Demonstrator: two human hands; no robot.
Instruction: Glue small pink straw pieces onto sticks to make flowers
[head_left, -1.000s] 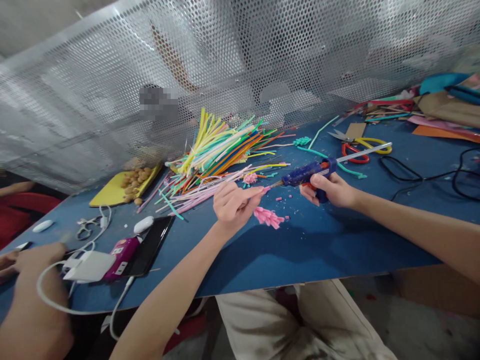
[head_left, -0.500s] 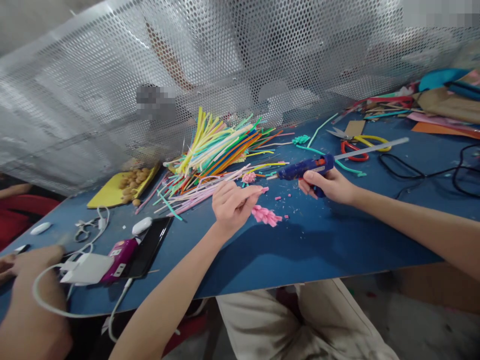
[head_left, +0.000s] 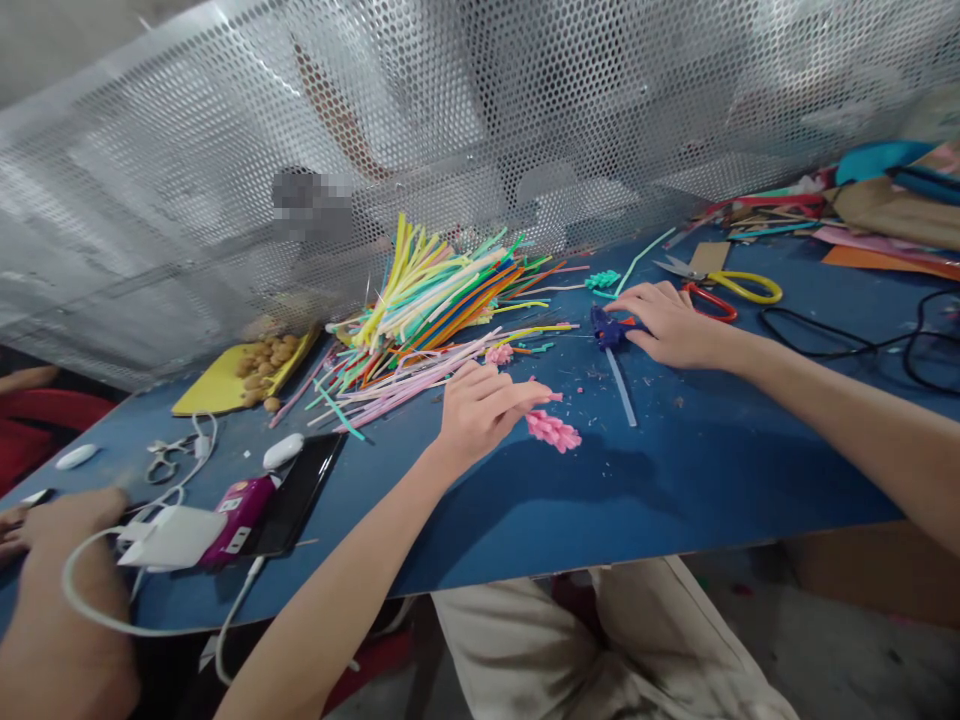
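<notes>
My left hand point(head_left: 484, 415) is closed, with a small pink piece of pipe cleaner point(head_left: 553, 397) pinched at the fingertips. Out from under the same hand comes a pink, leafy-looking bundle of pipe cleaner point(head_left: 553, 430); the fingers hide how it is gripped. Further right, my right hand point(head_left: 667, 322) has its thumb and fingers around a dark blue glue gun point(head_left: 607, 328) at the table surface. A clear glue stick point(head_left: 622, 388) juts from the gun toward me. Behind my left hand lies a pale pink curled piece point(head_left: 499, 355).
A large heap of coloured pipe cleaners point(head_left: 442, 300) lies at the back. Scissors point(head_left: 724, 285) and a black cable point(head_left: 847, 345) are to the right. On the left are a phone point(head_left: 304, 500), a white charger point(head_left: 176, 538), a yellow tray point(head_left: 210, 385) and another person's arm point(head_left: 71, 590).
My right hand has turned the glue gun and lowered it to the table, its glue stick now pointing toward me. My left hand has shifted slightly right with the pink pieces.
</notes>
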